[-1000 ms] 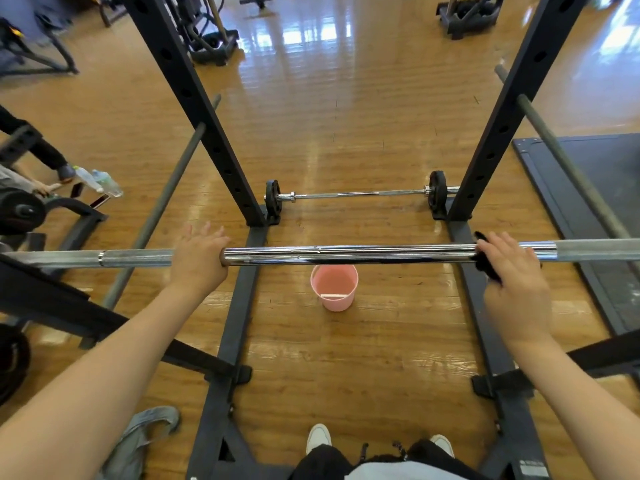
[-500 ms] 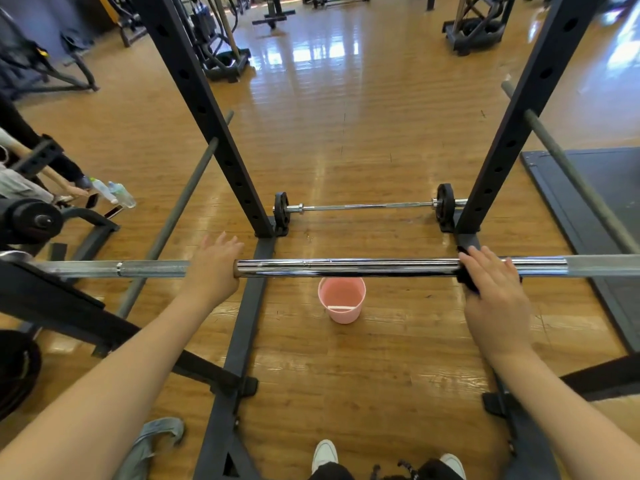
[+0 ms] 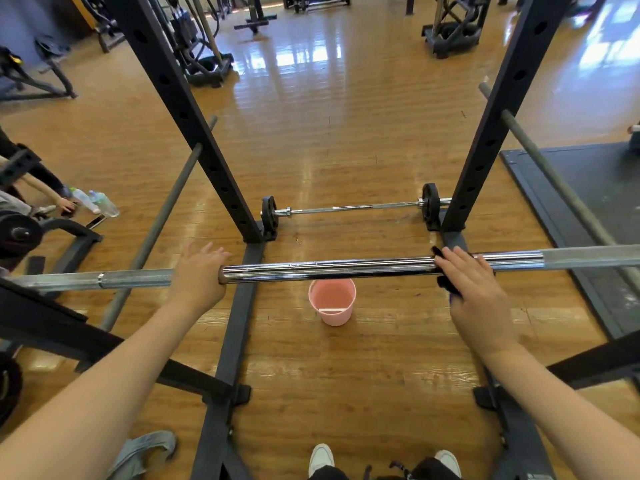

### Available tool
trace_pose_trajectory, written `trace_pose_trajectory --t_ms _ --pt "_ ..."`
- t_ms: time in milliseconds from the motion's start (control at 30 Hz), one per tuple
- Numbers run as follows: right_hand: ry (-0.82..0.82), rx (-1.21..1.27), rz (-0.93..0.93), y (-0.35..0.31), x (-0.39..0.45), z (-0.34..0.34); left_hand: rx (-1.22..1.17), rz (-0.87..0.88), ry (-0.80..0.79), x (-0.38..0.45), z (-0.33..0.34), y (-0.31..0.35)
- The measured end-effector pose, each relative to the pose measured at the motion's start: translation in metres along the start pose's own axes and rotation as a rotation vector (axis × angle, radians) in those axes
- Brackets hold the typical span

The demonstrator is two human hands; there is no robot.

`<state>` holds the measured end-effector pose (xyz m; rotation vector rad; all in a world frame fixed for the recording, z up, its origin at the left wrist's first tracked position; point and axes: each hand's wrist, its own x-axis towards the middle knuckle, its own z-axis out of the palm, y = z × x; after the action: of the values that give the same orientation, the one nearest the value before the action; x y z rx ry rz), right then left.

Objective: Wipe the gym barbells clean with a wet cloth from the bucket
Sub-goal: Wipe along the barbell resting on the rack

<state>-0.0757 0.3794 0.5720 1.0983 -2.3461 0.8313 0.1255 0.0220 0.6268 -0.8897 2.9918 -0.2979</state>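
Head view, barbell [image 3: 329,268] first: it lies horizontal across the middle of the frame, its ends running out of view toward both edges, so its support cannot be seen. Its central length is polished chrome; the outer lengths at far left and far right look matte and knurled. A dark cloth [image 3: 446,284] is draped over the bar at centre right, only its edges showing around the right hand [image 3: 474,296]. That hand lies on top of the cloth with fingers extended and lightly spread, pressing it to the bar; whether the thumb wraps beneath cannot be told. The left hand [image 3: 199,277] rests on the bar at centre left, fingers reaching over the top; how far they curl round the far side is hidden.

A pink bucket [image 3: 332,301] stands on the wooden floor below the bar, between the 2 hands and apart from both. A second barbell [image 3: 353,207] with 2 small plates lies on the floor beyond, between the rack uprights [image 3: 180,98].

Assessment: wiping of the first bar is in hand, the left hand apparently steadying it. The next move calls for steady pressure along the chrome toward the left hand. The floor bar looks unattended.
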Motion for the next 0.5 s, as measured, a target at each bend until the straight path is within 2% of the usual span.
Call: trace_pose_trajectory --t_ms 67,200,267,333,433,500 --pt "-0.014 -0.007 0.015 0.013 -0.004 -0.01 -0.007 -0.003 0.017 -0.001 0.0 0.0" --pt "0.079 -0.037 0.275 0.019 0.004 -0.015 -0.026 -0.014 0.021 -0.001 0.003 0.001" --pt "0.098 -0.026 0.341 0.004 0.012 -0.007 -0.026 -0.015 0.024 0.001 0.004 0.0" --pt "0.049 0.016 0.272 -0.015 0.013 0.0 -0.033 -0.019 0.032 0.001 0.005 0.0" --pt "-0.057 0.048 0.065 -0.022 0.0 0.0 -0.031 -0.015 0.033 0.001 0.006 0.0" --pt "-0.037 0.019 0.07 -0.006 -0.007 -0.011 -0.027 -0.009 0.052 0.001 0.007 -0.001"
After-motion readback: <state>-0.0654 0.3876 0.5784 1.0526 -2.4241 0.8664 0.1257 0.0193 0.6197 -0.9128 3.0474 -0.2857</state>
